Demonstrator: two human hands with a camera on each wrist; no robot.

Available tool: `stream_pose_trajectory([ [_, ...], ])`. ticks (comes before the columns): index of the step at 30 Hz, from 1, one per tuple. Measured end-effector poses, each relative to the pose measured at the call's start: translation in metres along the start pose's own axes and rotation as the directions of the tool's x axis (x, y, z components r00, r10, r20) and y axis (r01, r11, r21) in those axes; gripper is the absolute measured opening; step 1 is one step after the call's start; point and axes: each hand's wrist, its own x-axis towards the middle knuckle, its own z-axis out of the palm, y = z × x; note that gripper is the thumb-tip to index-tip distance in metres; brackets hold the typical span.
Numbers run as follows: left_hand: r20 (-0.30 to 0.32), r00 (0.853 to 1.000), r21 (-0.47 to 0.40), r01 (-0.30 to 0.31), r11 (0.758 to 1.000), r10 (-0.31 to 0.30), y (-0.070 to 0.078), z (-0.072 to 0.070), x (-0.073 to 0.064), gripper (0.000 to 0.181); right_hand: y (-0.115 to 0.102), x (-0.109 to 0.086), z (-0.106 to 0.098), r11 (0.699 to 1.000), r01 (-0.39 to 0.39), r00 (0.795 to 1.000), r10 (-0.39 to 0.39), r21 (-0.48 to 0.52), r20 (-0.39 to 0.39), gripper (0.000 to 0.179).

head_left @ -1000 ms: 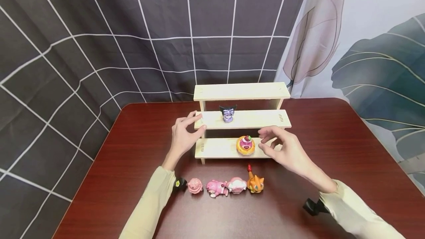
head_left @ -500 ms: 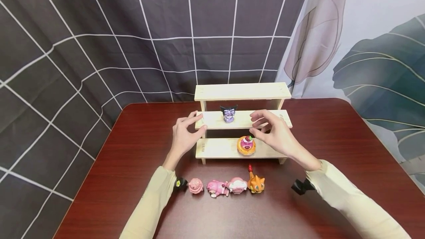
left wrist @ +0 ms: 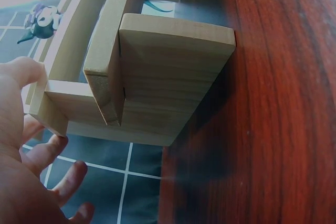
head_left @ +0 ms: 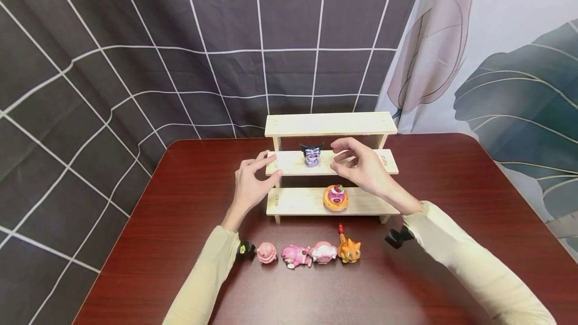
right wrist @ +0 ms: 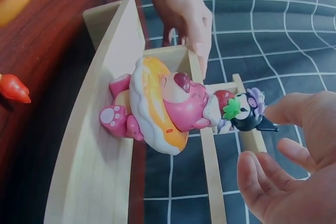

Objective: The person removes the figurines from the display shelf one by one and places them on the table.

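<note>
A three-tier wooden display shelf [head_left: 331, 123] stands on the table. My left hand [head_left: 254, 182] grips the left end of its middle tier, thumb on one side of the board and fingers on the other, as the left wrist view shows. On that tier sits a small purple figurine [head_left: 311, 156] with black pointed ears. My right hand [head_left: 361, 164] hovers just right of it with fingers loosely bent and holding nothing. A pink bear figurine [right wrist: 191, 100] in an orange ring sits on the bottom tier, below the right hand.
In front of the shelf lies a row of figurines: a round pink one [head_left: 266, 253], a pink lying one [head_left: 296, 256], a pink-and-white one [head_left: 323, 253] and an orange one [head_left: 349, 250] with a red-tipped tail. A dark gridded curtain [head_left: 217, 24] hangs behind.
My right hand has moved left and away from me, from beside the bear figurine up to the middle tier near the purple figurine. The left hand stays on the shelf's end.
</note>
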Motion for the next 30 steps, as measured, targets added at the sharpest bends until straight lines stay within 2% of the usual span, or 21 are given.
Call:
stream_pose_trajectory([
  [18,0.009,1.000,0.002,0.015,1.000,-0.015,0.001,0.000,-0.001,0.041,0.003,0.022,0.006,0.994,-0.076,0.993,0.068,0.082,0.095,0.044],
  [30,0.002,1.000,0.004,0.014,1.000,-0.014,0.000,0.000,0.000,0.041,0.002,0.031,0.015,0.994,-0.050,0.993,0.039,0.099,0.111,0.041],
])
